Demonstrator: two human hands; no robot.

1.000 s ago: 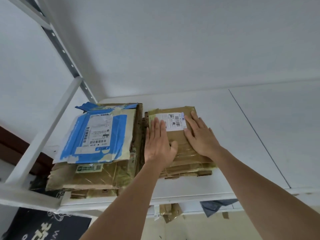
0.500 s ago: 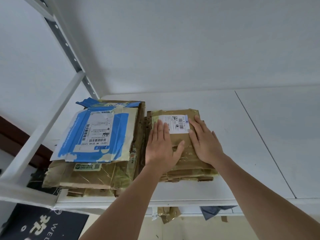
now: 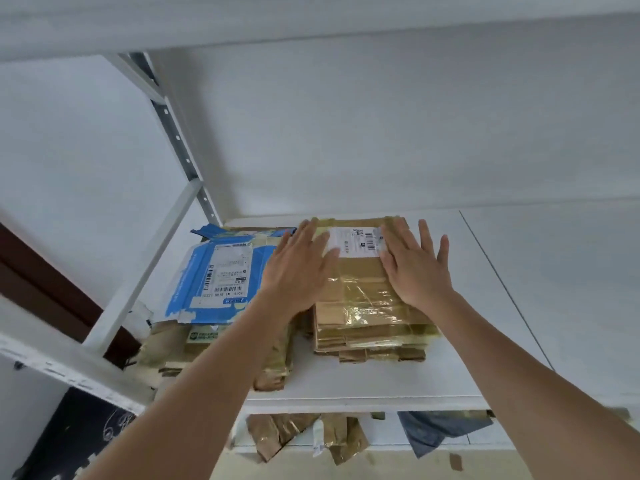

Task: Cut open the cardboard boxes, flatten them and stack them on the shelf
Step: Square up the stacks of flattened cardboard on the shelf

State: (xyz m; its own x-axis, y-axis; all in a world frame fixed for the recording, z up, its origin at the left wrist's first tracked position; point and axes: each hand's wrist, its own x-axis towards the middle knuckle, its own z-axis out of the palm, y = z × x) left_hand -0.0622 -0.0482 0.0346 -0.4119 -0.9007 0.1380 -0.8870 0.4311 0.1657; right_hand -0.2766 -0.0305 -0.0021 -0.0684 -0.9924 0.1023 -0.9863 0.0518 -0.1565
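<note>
1. Two piles of flattened boxes sit side by side on your white shelf (image 3: 450, 386): the smaller brown pile (image 3: 367, 306) on the right, and the bigger pile (image 3: 221, 282) on the left, the two touching or nearly so.
2. Your brown pile lies flat near the back wall, wrapped in shiny clear tape, with a white shipping label (image 3: 356, 239) on its top at the far end.
3. Your bigger pile is topped by a blue-and-white flattened box bearing its own label and barcodes; crumpled brown card sticks out below it at the front edge.
4. Your left hand (image 3: 298, 271) has its fingers straight and spread, grasping nothing; it sits over the gap between the two piles, its thumb reaching the label's near corner. The blur makes it hard to say whether the palm touches the card or hangs just above it.
5. Your right hand (image 3: 415, 268) is likewise flat and released, fingers fanned out, palm on or just over the right half of the brown pile's top.
6. Below the shelf you can see scraps of brown card (image 3: 301, 434) and a piece of blue cloth (image 3: 436, 431) on a lower level.
7. At your left stands the white metal frame (image 3: 145, 261) of the rack, against a white wall.
</note>
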